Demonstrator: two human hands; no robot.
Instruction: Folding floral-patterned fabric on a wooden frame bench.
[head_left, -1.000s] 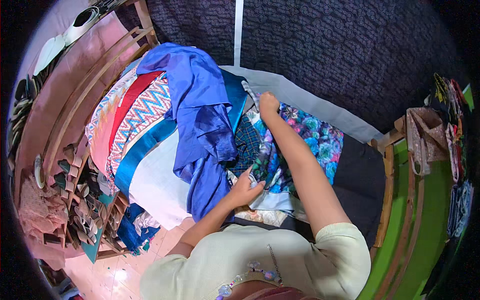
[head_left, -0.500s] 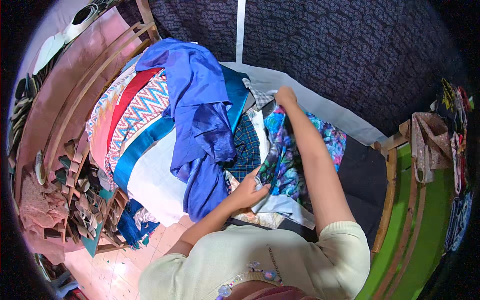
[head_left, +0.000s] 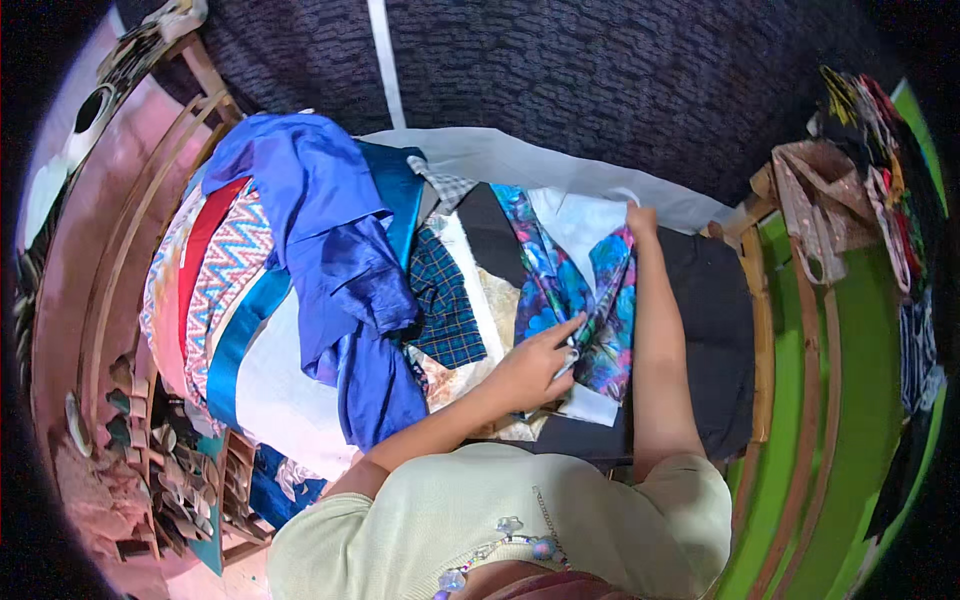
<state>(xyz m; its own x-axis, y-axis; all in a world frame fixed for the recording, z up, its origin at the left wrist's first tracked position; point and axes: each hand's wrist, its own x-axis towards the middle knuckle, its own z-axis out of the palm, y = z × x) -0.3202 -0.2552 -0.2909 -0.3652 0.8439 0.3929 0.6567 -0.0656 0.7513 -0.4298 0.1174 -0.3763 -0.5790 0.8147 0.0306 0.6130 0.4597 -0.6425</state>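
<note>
A blue, purple and green floral cloth (head_left: 545, 290) with a white underside lies on the dark padded surface in front of me, its right part folded over. My right hand (head_left: 643, 220) grips its far right edge, and a bit of white shows at the fingertips. Closer to me, my left hand (head_left: 535, 370) holds the near part of the cloth, index finger stretched along it and the other fingers curled. A pale strip of cloth (head_left: 590, 404) sticks out beside that hand. To its left lie a dark plaid cloth (head_left: 447, 315) and a cream patterned cloth (head_left: 500, 300).
At left rises a heap of fabrics with a blue-violet cloth (head_left: 320, 220) draped on top. Wooden rails (head_left: 125, 260) and racks of shoes (head_left: 180, 475) stand beyond it. A wooden frame (head_left: 760, 340) edges the dark padded surface (head_left: 715, 320) at right; clothes hang past it.
My right hand has moved right and nearer, carrying the cloth's far edge and exposing its white underside. My left hand has shifted slightly right along the near part. The view has shifted too.
</note>
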